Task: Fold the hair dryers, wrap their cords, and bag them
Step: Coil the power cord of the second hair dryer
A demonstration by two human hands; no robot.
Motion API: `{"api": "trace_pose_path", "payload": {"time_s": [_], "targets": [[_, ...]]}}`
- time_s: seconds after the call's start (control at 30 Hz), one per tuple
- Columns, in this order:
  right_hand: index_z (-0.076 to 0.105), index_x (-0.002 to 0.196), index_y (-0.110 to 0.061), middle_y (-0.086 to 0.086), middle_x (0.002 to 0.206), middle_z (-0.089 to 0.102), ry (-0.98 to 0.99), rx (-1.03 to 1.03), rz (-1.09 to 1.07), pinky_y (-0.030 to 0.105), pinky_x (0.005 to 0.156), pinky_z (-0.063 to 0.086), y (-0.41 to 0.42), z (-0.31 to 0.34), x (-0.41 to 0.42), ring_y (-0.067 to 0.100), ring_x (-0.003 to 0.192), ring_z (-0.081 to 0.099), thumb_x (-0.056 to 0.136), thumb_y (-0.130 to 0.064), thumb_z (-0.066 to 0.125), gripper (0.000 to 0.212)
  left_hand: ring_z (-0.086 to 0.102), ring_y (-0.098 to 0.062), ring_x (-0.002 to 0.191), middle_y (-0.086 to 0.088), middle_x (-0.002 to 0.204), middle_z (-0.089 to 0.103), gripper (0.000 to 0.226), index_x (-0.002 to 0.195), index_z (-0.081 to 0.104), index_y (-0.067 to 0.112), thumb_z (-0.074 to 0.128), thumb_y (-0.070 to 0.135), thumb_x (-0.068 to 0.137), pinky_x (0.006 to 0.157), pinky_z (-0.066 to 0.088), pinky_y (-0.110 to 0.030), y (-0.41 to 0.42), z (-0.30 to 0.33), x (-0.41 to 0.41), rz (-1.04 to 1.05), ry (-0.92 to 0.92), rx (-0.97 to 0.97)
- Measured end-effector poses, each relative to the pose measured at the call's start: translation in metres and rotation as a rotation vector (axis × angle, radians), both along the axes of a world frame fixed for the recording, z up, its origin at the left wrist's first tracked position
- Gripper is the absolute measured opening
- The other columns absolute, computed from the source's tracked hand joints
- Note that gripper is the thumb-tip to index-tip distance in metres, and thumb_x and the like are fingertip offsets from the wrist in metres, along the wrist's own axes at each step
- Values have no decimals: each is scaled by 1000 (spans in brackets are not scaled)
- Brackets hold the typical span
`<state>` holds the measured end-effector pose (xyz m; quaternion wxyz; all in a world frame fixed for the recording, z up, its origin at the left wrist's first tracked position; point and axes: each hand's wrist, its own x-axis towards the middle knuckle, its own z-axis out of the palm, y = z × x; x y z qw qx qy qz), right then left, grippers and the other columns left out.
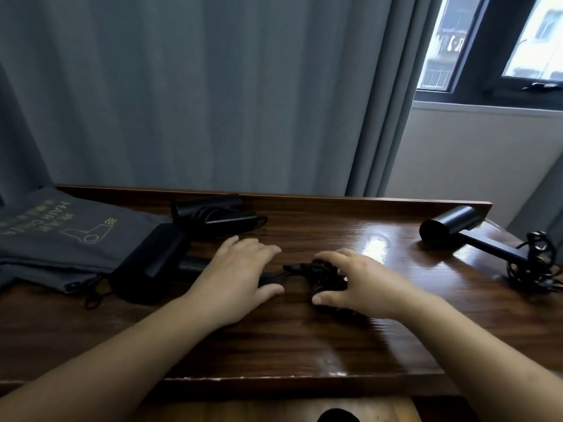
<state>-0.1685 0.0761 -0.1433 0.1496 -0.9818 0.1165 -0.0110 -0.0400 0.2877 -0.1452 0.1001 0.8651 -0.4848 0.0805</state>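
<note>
A black hair dryer [149, 263] lies left of centre on the wooden table [304, 339], its handle running under my left hand [240, 275]. That hand rests on the handle's end with its fingers spread and fairly straight. The dryer's black cord bundle [316, 269] lies between my hands, and my right hand [362, 281] curls over it, thumb at its near side. A second dryer [213, 214], folded with its cord wrapped, lies at the back. A third dryer [451, 226] lies unfolded at the right with a loose cord [536, 263]. Grey printed bags [61, 236] lie at the left.
A low raised rim [335, 197] runs along the table's far edge, with grey curtains [213, 86] behind it. A window [493, 47] and white wall are at the upper right. The bags' drawstrings [91, 290] trail toward the front left.
</note>
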Motion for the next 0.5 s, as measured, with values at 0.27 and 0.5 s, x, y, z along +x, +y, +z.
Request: {"api": "trace_pose_path", "payload": {"time_s": [0.27, 0.5], "targets": [[62, 128, -33, -11, 118, 62, -163, 195, -56, 18, 89, 46, -28, -13, 38, 7, 104, 59, 76, -42, 86, 58, 58, -18, 119, 6, 131, 63, 47, 144, 44, 31, 55, 42, 100, 96, 48, -35, -44, -6, 20, 63, 100, 21], [63, 119, -42, -15, 110, 69, -191, 423, -104, 32, 102, 51, -47, -17, 78, 7, 106, 65, 72, -35, 90, 55, 59, -18, 113, 5, 123, 64, 39, 134, 56, 29, 57, 45, 98, 93, 50, -34, -67, -3, 47, 171, 204, -39]]}}
